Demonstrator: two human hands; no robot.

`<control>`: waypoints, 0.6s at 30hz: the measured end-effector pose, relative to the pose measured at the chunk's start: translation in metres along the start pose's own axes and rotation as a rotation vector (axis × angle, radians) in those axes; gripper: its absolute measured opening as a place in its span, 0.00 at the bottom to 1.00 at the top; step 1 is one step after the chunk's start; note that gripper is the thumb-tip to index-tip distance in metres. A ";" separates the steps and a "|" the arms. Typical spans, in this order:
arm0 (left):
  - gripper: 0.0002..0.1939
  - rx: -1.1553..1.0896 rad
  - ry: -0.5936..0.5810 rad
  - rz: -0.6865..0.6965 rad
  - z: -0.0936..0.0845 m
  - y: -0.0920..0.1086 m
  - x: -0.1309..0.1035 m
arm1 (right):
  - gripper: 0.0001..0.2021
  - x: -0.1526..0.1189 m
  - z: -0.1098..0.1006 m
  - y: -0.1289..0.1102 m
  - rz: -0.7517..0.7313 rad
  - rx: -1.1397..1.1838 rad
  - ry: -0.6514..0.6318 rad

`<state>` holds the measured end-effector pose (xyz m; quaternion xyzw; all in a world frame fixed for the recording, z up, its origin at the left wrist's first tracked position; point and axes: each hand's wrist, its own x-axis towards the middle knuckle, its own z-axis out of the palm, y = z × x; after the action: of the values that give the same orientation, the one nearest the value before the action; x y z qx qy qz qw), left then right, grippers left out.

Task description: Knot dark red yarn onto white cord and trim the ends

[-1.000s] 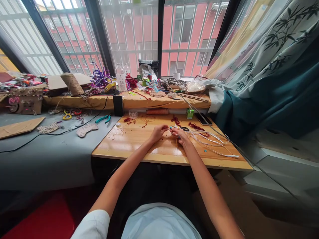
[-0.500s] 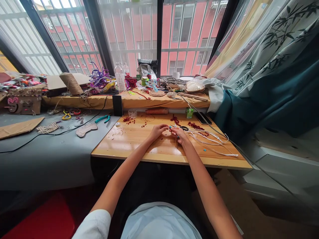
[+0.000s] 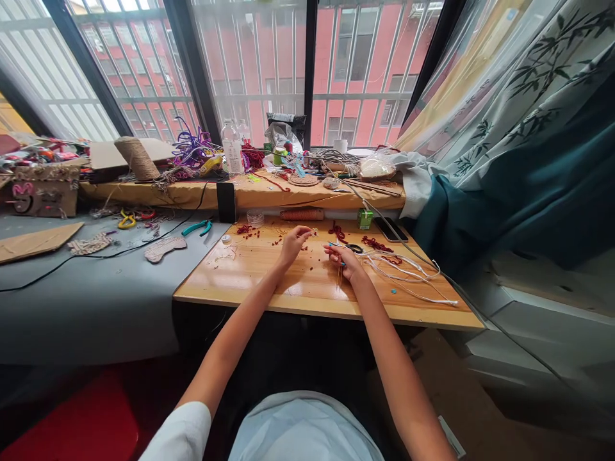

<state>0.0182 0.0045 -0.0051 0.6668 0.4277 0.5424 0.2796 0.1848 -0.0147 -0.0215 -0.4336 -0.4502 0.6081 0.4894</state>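
Observation:
Over the middle of the wooden board (image 3: 250, 282), my left hand (image 3: 293, 244) is closed in a pinch, its fingertips on something too small to make out. My right hand (image 3: 343, 259) is closed too, a little to the right, around a small blue item (image 3: 332, 244) that shows at its fingertips; thin strands hang below it. A gap separates the two hands. Black-handled scissors (image 3: 354, 248) lie just beyond my right hand. Dark red beads or bits (image 3: 246, 230) are scattered near the back left of the board.
White cords (image 3: 408, 272) and a blue disc (image 3: 394, 291) lie at the right. Behind are a green box (image 3: 364, 219), a phone (image 3: 391, 229) and a spool (image 3: 302, 214). Teal pliers (image 3: 196, 228) rest on the grey table (image 3: 120, 288). A cluttered ledge (image 3: 259, 196) runs along the window.
My left hand has moved left and slightly away from me, parting from my right hand. My right hand has stayed nearly in place.

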 end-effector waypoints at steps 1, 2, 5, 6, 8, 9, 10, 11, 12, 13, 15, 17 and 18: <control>0.09 0.018 0.029 0.009 -0.009 -0.002 0.005 | 0.10 0.000 0.000 0.000 0.013 -0.002 0.006; 0.08 0.043 0.061 0.015 -0.020 -0.004 0.011 | 0.10 0.000 -0.001 -0.001 0.030 -0.003 0.013; 0.06 0.150 0.150 0.022 -0.068 -0.011 0.035 | 0.09 -0.002 0.001 -0.003 0.057 0.004 0.022; 0.05 0.190 0.195 0.018 -0.085 -0.014 0.045 | 0.09 -0.003 0.003 -0.003 0.061 0.008 0.021; 0.05 0.265 0.272 -0.001 -0.117 -0.018 0.063 | 0.09 -0.006 0.005 -0.004 0.064 0.017 0.020; 0.05 0.298 0.292 -0.015 -0.130 -0.021 0.071 | 0.09 -0.007 0.007 -0.005 0.064 0.021 0.023; 0.05 0.327 0.301 -0.035 -0.140 -0.023 0.077 | 0.09 -0.007 0.008 -0.005 0.062 0.025 0.029; 0.06 0.352 0.299 -0.058 -0.147 -0.025 0.081 | 0.10 -0.008 0.009 -0.006 0.059 0.028 0.039; 0.07 0.374 0.292 -0.083 -0.150 -0.026 0.083 | 0.10 -0.008 0.009 -0.006 0.053 0.033 0.055; 0.07 0.393 0.278 -0.104 -0.151 -0.027 0.082 | 0.11 -0.008 0.009 -0.007 0.043 0.038 0.078; 0.08 0.424 0.236 -0.127 -0.143 -0.027 0.073 | 0.14 -0.008 0.010 -0.009 -0.004 0.057 0.146; 0.09 0.443 0.156 -0.119 -0.127 -0.022 0.052 | 0.17 -0.010 0.011 -0.013 -0.091 0.079 0.233; 0.10 0.448 0.089 -0.110 -0.116 -0.017 0.038 | 0.18 -0.013 0.013 -0.015 -0.148 0.087 0.277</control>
<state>-0.0962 0.0354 0.0286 0.6635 0.5850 0.4465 0.1345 0.1775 -0.0271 -0.0032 -0.4572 -0.3824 0.5238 0.6086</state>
